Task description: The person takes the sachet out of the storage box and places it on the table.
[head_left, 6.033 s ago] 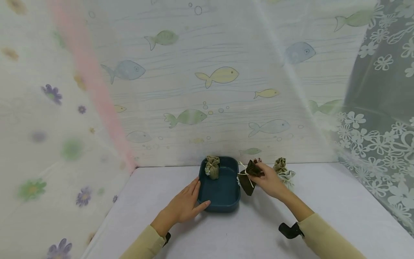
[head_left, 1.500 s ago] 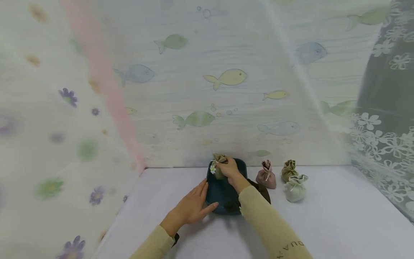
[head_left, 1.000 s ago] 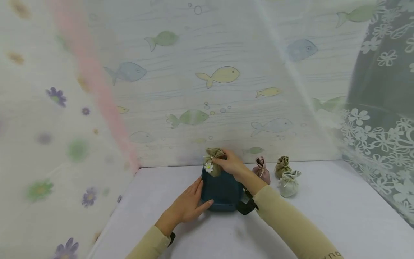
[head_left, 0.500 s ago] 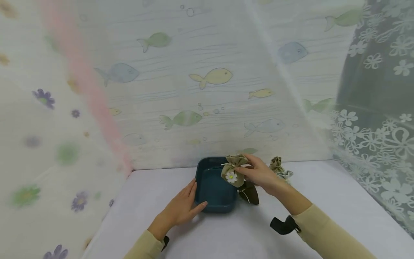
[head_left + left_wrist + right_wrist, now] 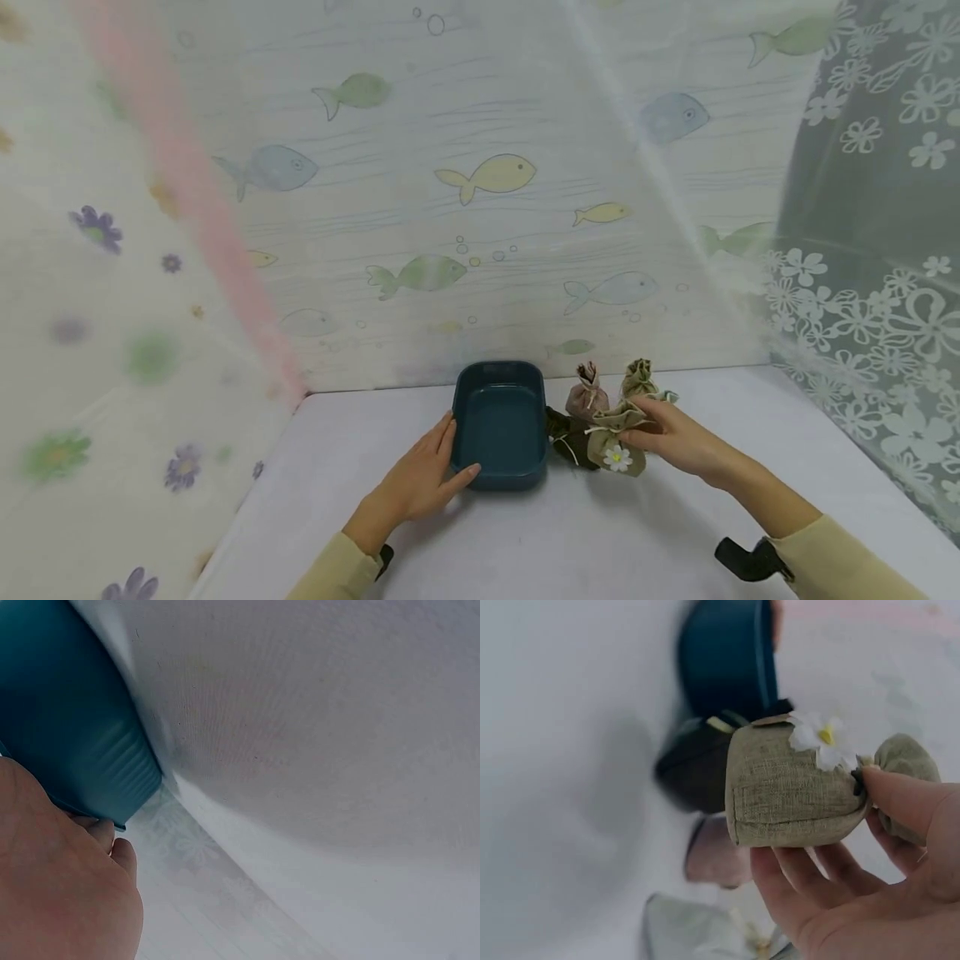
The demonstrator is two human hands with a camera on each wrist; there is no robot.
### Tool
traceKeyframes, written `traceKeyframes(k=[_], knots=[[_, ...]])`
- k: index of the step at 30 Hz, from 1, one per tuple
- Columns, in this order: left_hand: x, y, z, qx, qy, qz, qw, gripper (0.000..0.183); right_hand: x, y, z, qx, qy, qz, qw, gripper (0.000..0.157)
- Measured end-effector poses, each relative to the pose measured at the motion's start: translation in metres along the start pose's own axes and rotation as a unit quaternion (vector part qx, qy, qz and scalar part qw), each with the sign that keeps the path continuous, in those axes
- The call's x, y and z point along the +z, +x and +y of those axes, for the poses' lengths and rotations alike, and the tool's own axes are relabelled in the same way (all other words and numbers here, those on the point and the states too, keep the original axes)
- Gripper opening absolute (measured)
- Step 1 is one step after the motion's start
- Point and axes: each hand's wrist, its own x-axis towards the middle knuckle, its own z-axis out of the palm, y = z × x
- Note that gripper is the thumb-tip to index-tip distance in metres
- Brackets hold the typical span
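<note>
My right hand (image 5: pixel 678 437) pinches a tan-green drawstring pouch (image 5: pixel 618 454) with a white daisy by its neck, held right of the tray. In the right wrist view the thumb lies on the neck of the pouch (image 5: pixel 795 787) and the fingers are beneath it. My left hand (image 5: pixel 416 475) rests against the left side of a dark blue tray (image 5: pixel 498 482), fingers fairly straight, thumb at the front rim. No pouch is inside the tray. A dark brown pouch (image 5: pixel 567 440) lies against the tray's right side, partly behind the held one.
Behind the held pouch stand a pink-brown pouch (image 5: pixel 587 398) and an olive pouch (image 5: pixel 637 379). A pale grey-green pouch (image 5: pixel 694 930) is mostly hidden by the right hand in the head view. A fish-printed curtain (image 5: pixel 480 250) hangs at the back of the white table (image 5: pixel 525 550).
My right hand set the brown pouch down right of the tray, then took the tan-green daisy pouch out of the tray and carried it right. The left hand stays on the tray.
</note>
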Motion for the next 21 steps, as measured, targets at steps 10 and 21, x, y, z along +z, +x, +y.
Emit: traceKeyframes(k=[10,21], knots=[[-0.001,-0.001,0.003,-0.002,0.002,-0.013,0.9999,0.101,0.0,-0.008,0.043,0.023,-0.013,0.012,1.0,0.077],[-0.007,-0.002,0.001,-0.001,-0.019,-0.026,0.9995,0.1,-0.006,-0.018,0.053,0.045,-0.007,0.002,0.999,0.079]])
